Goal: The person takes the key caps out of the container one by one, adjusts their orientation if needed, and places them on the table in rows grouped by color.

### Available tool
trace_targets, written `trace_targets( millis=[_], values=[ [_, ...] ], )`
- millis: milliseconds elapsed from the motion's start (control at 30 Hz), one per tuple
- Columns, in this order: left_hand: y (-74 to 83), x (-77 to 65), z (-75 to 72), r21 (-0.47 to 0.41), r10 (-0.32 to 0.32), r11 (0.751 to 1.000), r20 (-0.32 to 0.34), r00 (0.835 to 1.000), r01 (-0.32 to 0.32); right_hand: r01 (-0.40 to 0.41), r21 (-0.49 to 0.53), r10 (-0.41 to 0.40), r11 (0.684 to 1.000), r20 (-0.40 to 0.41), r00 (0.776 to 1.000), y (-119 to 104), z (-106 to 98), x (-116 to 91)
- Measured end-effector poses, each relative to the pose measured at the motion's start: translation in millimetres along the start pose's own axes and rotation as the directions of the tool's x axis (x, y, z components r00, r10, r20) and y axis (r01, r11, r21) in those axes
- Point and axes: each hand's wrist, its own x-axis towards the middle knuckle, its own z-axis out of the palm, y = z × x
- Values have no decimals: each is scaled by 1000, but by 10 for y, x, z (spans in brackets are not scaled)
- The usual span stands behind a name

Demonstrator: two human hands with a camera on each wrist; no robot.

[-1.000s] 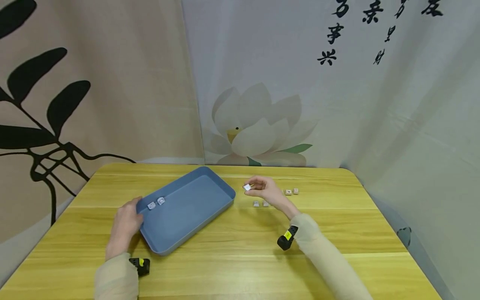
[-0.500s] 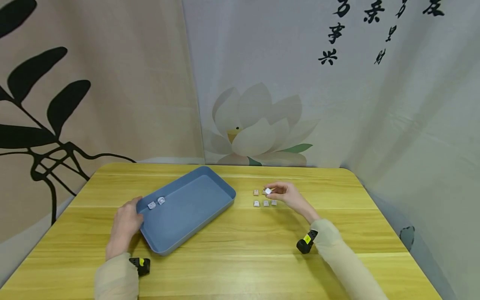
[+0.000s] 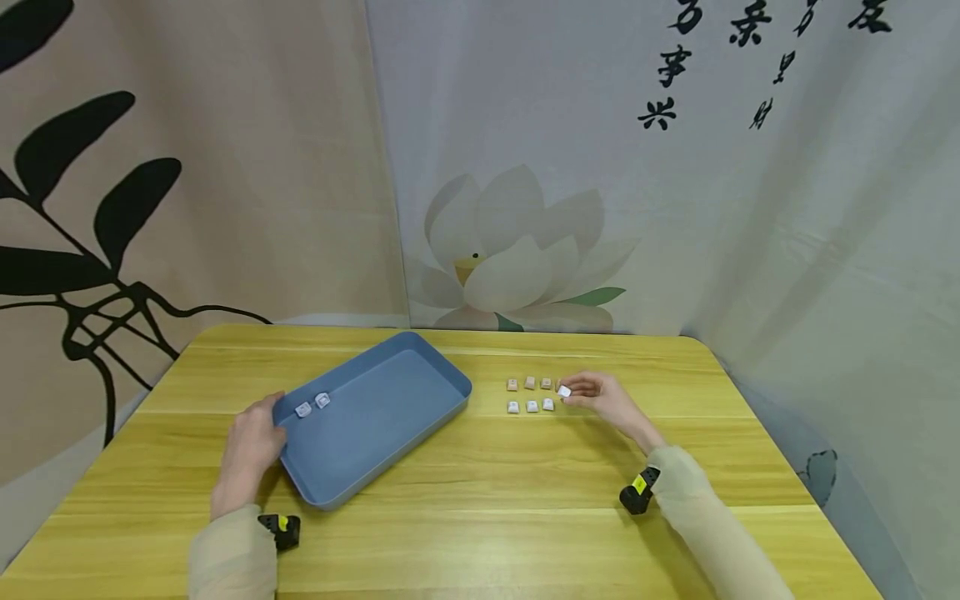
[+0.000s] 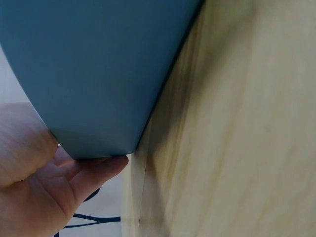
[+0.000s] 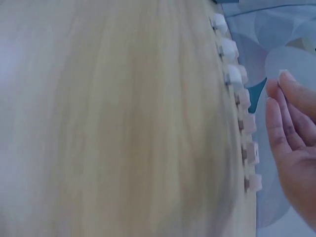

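My left hand (image 3: pixel 251 450) grips the near-left end of a blue rectangular tray (image 3: pixel 375 417); in the left wrist view its fingers (image 4: pixel 98 177) bend round the tray's end wall. Inside the tray, by its left wall, lie two white keycaps (image 3: pixel 303 410). Between thumb and fingertips my right hand (image 3: pixel 607 402) pinches another white keycap (image 3: pixel 564 391), just above the table. To its left several keycaps stand in two rows, pinkish ones (image 3: pixel 530 383) behind and white ones (image 3: pixel 532 407) in front. The right hand overlaps the right end of the back row in the head view.
Everything rests on a yellow wood-grain table (image 3: pixel 487 533). A pale curtain (image 3: pixel 525 125) with a printed lotus and black writing hangs behind its far edge. Each wrist carries a small black camera (image 3: pixel 640 492).
My right hand has moved right with the pinched keycap, from beside the tray to the right end of the rows, uncovering keycaps it hid before. The left hand and tray stay put.
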Motion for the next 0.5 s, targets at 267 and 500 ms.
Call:
trace_targets(
  millis=[267,500],
  values=[
    [-4,12,-12,-2,-9,1000,15,1000,9,-35,-5,35,999,18,999,118,-70,-46],
    [1,13,-11,-1,-7,1000,20,1000,7,-15,-68,14,998,-11,1000,199,-54,-46]
  ],
)
